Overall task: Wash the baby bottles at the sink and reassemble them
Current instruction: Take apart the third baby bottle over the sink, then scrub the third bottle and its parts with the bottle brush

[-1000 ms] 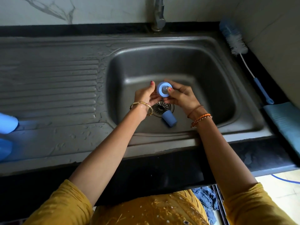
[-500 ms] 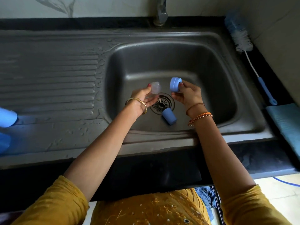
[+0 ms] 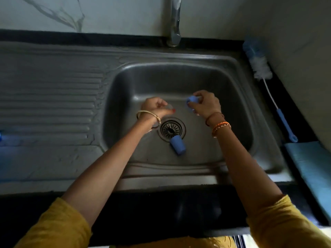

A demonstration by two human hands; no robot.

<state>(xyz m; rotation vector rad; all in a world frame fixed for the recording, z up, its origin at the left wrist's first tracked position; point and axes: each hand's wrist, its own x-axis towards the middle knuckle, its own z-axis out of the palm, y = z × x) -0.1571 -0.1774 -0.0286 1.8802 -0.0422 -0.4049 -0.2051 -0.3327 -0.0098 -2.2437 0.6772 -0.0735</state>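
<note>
Over the steel sink basin (image 3: 232, 90), my left hand (image 3: 155, 106) holds a clear nipple (image 3: 169, 106) in curled fingers, mostly hidden by the hand. My right hand (image 3: 206, 103) grips a blue bottle ring (image 3: 192, 100) a short way to the right, apart from the nipple. A blue bottle cap (image 3: 177, 144) lies on its side on the basin floor, just in front of the drain (image 3: 171, 128). No water runs from the tap (image 3: 174, 22).
A blue-and-white bottle brush (image 3: 265, 76) lies along the counter right of the sink. A teal cloth (image 3: 311, 165) sits at the right edge. The ribbed drainboard (image 3: 50, 108) stretches left, with a blue object (image 3: 0, 136) at its far edge.
The nipple and the blue ring, held together a second ago, are now apart, one in each hand. Both hands have moved away from each other. The view has shifted closer.
</note>
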